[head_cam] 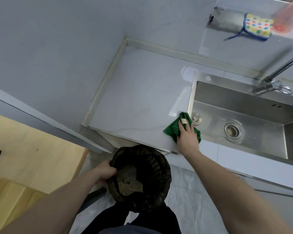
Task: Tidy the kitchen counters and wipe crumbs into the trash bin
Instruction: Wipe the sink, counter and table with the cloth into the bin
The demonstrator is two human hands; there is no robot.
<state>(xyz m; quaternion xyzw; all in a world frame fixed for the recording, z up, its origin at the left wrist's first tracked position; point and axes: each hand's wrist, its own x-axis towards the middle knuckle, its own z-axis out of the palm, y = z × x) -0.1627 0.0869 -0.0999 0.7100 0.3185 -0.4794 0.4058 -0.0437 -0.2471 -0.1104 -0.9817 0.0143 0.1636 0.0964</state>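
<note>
A green cloth [172, 129] lies on the pale grey counter [139, 92], right at the left rim of the sink. My right hand [187, 137] presses flat on the cloth with straight fingers; one finger wears a plaster. A few brownish crumbs [144, 110] sit on the counter to the left of the cloth. My left hand [107, 172] grips the rim of a dark mesh trash bin [152, 166], held just below the counter's front edge. Crumpled paper lies inside the bin.
A steel sink [240, 119] with a drain and a faucet [276, 78] fills the right side. A colourful dotted cloth [258, 27] sits on a wall shelf at the top right. A wooden surface [29, 149] stands on the left.
</note>
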